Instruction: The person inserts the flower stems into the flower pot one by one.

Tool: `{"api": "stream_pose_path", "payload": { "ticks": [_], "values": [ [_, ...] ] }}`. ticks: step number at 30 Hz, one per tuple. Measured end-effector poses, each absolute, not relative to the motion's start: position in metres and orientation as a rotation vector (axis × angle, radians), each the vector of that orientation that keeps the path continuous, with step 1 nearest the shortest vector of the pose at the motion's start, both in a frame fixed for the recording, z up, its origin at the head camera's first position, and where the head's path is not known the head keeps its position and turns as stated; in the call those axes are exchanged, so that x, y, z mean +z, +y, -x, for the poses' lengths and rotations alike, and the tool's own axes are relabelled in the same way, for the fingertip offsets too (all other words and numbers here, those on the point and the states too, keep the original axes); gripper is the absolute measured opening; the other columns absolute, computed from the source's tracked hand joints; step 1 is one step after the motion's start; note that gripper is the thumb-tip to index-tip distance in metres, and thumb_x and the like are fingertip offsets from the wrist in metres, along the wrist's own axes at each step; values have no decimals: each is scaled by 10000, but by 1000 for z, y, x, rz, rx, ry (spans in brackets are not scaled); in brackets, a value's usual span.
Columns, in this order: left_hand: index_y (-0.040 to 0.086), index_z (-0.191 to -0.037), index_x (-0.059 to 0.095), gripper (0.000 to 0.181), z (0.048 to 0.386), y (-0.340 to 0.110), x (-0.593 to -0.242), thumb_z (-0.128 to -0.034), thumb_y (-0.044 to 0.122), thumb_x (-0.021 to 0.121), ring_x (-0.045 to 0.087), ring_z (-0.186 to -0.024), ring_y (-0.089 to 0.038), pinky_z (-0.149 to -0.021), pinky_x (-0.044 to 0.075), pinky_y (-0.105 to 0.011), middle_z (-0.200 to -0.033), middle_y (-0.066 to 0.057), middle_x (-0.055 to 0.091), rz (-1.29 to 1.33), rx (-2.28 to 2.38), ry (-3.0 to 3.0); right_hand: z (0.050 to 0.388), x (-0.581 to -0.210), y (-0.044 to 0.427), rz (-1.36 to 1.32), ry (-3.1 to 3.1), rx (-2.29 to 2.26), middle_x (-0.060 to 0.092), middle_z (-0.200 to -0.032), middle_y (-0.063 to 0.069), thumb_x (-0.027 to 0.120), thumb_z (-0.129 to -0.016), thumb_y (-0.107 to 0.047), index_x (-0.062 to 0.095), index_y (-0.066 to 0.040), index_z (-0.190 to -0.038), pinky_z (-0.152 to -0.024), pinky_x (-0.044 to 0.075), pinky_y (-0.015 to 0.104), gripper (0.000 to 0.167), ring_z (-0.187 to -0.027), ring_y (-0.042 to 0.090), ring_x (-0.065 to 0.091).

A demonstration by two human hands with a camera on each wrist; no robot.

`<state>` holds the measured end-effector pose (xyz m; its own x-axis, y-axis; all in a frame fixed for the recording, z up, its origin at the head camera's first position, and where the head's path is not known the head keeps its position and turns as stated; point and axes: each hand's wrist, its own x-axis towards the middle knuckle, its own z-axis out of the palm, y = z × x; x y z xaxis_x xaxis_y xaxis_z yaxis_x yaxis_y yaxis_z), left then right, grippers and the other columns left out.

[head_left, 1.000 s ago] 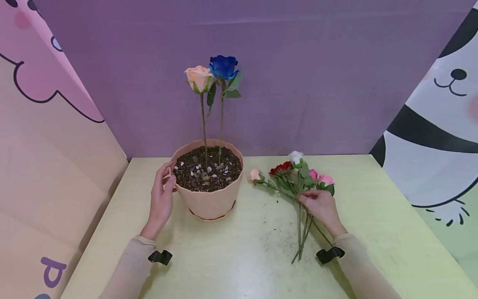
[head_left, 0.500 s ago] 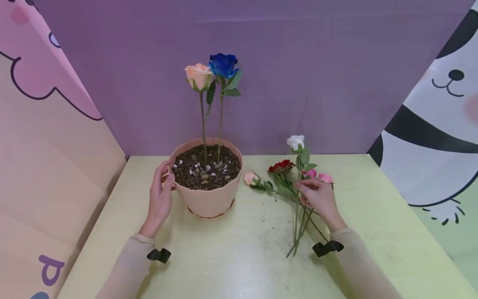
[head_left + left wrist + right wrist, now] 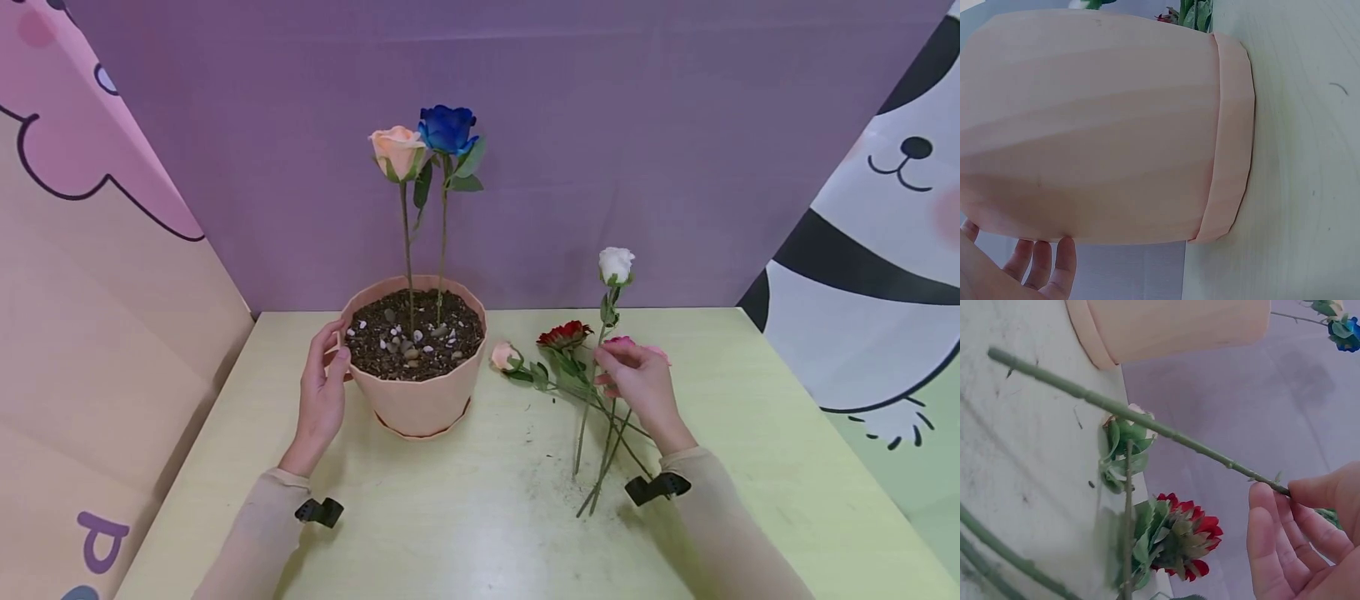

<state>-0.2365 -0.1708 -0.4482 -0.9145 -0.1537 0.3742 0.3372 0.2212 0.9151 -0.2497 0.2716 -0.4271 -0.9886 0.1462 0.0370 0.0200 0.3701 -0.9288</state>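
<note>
A white rose [image 3: 617, 265] stands nearly upright, tilted a little. My right hand [image 3: 640, 385] pinches its green stem [image 3: 1179, 436] between thumb and fingers, the stem's lower end off to the side in the right wrist view. My left hand [image 3: 324, 404] rests with its fingertips against the left side of a pink flowerpot [image 3: 423, 404]. In the pot's dark soil [image 3: 367, 354], dotted with pebbles, stand a peach rose [image 3: 398, 154] and a blue rose [image 3: 447, 129]. Beneath my right hand lie a red flower [image 3: 566, 335], a pale pink rose [image 3: 505, 357] and partly hidden pink flowers [image 3: 658, 355].
The pot stands on a saucer [image 3: 423, 435] on the pale wooden table [image 3: 450, 533]. Crossed stems [image 3: 603, 475] of the lying flowers reach towards the front, near scattered soil crumbs. A purple backdrop [image 3: 675, 167] rises behind the table, with printed panels at both sides.
My right hand has lifted the white rose up from among the lying flowers, and its bloom has risen. The left hand has stayed at the pot.
</note>
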Motion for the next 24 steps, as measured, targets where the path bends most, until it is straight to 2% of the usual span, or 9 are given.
{"api": "stream_pose_path", "payload": {
  "ticks": [6, 10, 13, 19, 24],
  "values": [
    [127, -1605, 427, 460, 235, -171, -448, -1150, 201, 411, 521, -1174, -30, -885, 501, -164, -1556, -186, 472, 164, -1737, -2118, 253, -420, 265, 80, -2462, 1731, 730, -1016, -160, 663, -1062, -345, 653, -8, -1409, -726, 660, 326, 484, -829, 64, 766],
    [125, -1606, 424, 462, 235, -171, -448, -1150, 198, 411, 522, -1170, -21, -886, 503, -161, -1555, -190, 471, 164, -1737, -2120, 256, -414, 259, 3, -2413, 1752, 749, -1072, -95, 674, -1059, -325, 651, 23, -1390, -747, 664, 344, 481, -831, 58, 767],
    [129, -1608, 423, 462, 235, -171, -449, -1151, 200, 409, 526, -1176, -36, -894, 507, -157, -1553, -186, 470, 166, -1746, -2116, 259, -411, 255, -42, -2370, 1757, 765, -1076, -86, 686, -1052, -313, 667, 26, -1340, -738, 659, 310, 446, -833, 52, 770],
    [129, -1611, 418, 464, 236, -171, -448, -1152, 195, 403, 514, -1199, -82, -908, 500, -159, -1560, -181, 460, 172, -1743, -2122, 262, -401, 247, -123, -2249, 1815, 775, -989, -126, 705, -1041, -270, 722, -69, -1193, -715, 646, 255, 253, -816, 37, 761],
    [130, -1608, 422, 460, 237, -172, -448, -1154, 200, 408, 515, -1194, -74, -910, 501, -159, -1549, -195, 461, 180, -1746, -2118, 264, -387, 238, -170, -2182, 1850, 780, -1003, -145, 704, -1043, -273, 730, -139, -1161, -713, 644, 251, 181, -802, 46, 765]
  ]
}}
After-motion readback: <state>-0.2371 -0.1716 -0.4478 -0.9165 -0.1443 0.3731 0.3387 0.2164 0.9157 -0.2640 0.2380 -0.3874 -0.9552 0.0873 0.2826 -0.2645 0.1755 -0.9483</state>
